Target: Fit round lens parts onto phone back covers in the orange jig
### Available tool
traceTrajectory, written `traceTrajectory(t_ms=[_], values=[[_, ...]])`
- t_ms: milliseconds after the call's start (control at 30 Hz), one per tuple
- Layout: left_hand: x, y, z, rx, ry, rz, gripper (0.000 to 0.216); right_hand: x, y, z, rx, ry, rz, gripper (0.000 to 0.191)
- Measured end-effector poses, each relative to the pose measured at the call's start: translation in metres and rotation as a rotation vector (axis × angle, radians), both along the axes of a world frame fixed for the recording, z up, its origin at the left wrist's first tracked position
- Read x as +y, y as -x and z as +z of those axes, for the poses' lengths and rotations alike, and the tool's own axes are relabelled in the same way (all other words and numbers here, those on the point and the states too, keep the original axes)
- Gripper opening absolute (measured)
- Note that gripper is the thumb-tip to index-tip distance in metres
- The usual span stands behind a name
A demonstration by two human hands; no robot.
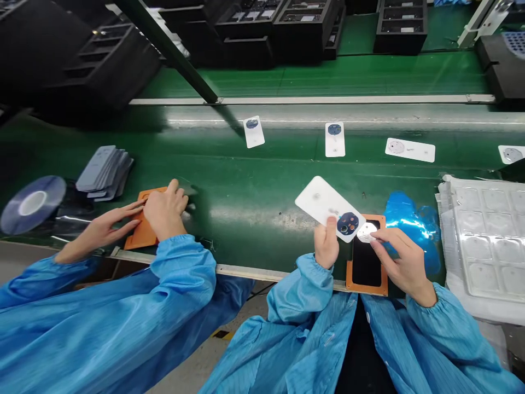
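Observation:
My left hand (326,243) is closed on the lower edge of a white phone-shaped card (318,200). The card has a dark round camera patch near its right end and is tilted above the bench. Between the thumb and forefinger of my right hand (404,262) is a small round white piece (365,232), held beside the card's camera end. Below it lies an orange fixture (380,282) with a black phone-shaped recess or panel, partly hidden by the card and the round piece.
A clear plastic tray (484,241) and blue film (424,219) lie at right. Several white cards (335,143) are spaced along the green belt. At left, a co-worker's hands (164,210) work at another orange fixture (141,235), near stacked cards (102,169) and a tape roll (51,194).

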State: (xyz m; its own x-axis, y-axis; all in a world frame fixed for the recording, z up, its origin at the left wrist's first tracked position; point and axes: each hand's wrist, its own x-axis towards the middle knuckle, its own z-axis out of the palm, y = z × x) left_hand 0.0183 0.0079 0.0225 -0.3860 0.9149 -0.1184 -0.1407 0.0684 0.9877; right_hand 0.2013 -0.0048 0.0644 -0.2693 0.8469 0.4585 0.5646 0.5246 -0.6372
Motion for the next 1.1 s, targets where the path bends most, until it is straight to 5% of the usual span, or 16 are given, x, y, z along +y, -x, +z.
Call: traceTrajectory(t_ms=[133, 300, 600, 1100], values=[[-0.005, -0.019, 0.012, 0.135, -0.024, -0.175, 0.054, 0.006, 0.026, 0.011, 0.114, -0.005, -0.178, 0.004], [-0.01, -0.03, 0.018, -0.023, -0.094, -0.242, 0.05, 0.011, 0.034, 0.005, 0.082, -0.082, -0.367, 0.008], [-0.021, -0.042, 0.011, -0.118, -0.133, -0.137, 0.054, 0.011, 0.034, 0.006, 0.063, -0.168, -0.356, 0.011], [-0.023, -0.04, 0.012, -0.044, -0.161, -0.154, 0.054, 0.013, 0.032, 0.004, 0.129, -0.112, -0.32, 0.011]])
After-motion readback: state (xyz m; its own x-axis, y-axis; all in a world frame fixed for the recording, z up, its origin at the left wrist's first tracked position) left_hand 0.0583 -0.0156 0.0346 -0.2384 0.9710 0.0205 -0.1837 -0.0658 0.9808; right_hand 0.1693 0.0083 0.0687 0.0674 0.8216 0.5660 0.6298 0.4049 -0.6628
